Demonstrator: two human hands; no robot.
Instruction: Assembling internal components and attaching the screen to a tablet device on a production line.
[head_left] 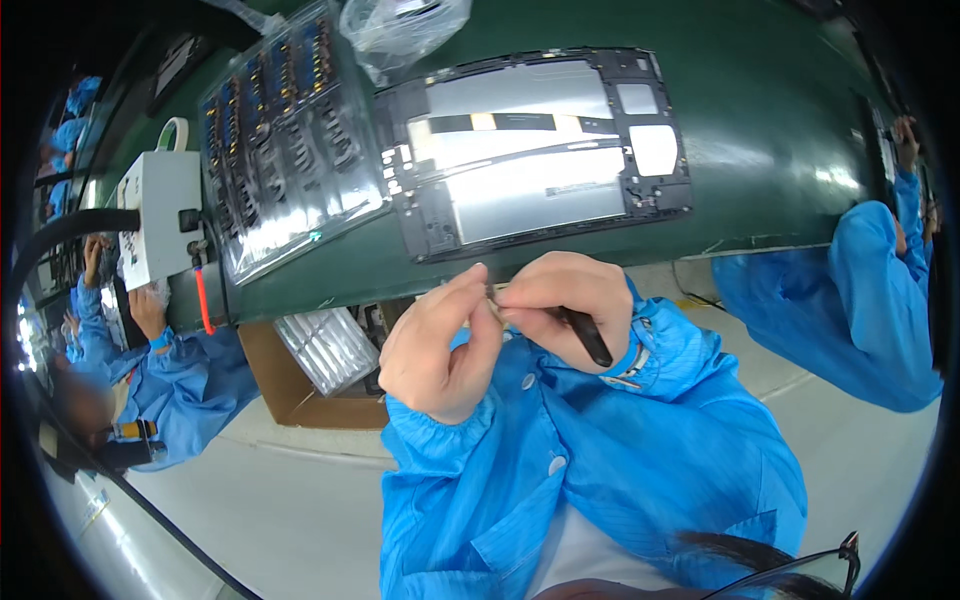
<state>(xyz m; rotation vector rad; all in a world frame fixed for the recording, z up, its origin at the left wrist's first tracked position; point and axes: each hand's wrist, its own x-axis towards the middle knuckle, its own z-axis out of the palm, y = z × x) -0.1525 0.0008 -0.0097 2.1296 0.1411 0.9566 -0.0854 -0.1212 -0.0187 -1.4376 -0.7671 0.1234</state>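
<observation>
Just off the table's front edge, my two hands meet at the fingertips. My left hand [440, 345] is closed in a pinch, thumb against forefinger, and whatever sits between them is too small to make out. My right hand [570, 305] is closed around a slim black tool [588, 338], whose end sticks out below the fingers; its kind does not show. The right thumb and forefinger also pinch close to the left fingertips. Beyond my hands a large tablet-like device frame [650, 205] lies flat, with silver panels and a dark ribbon strip across it.
Left of the frame is a clear plastic tray [290, 245] of small parts. A crumpled clear bag [400, 35] lies behind. A white box [160, 220] with cables and a tape roll [174, 135] stand farther left. An open carton [300, 410] sits below the edge. People in blue work on both sides.
</observation>
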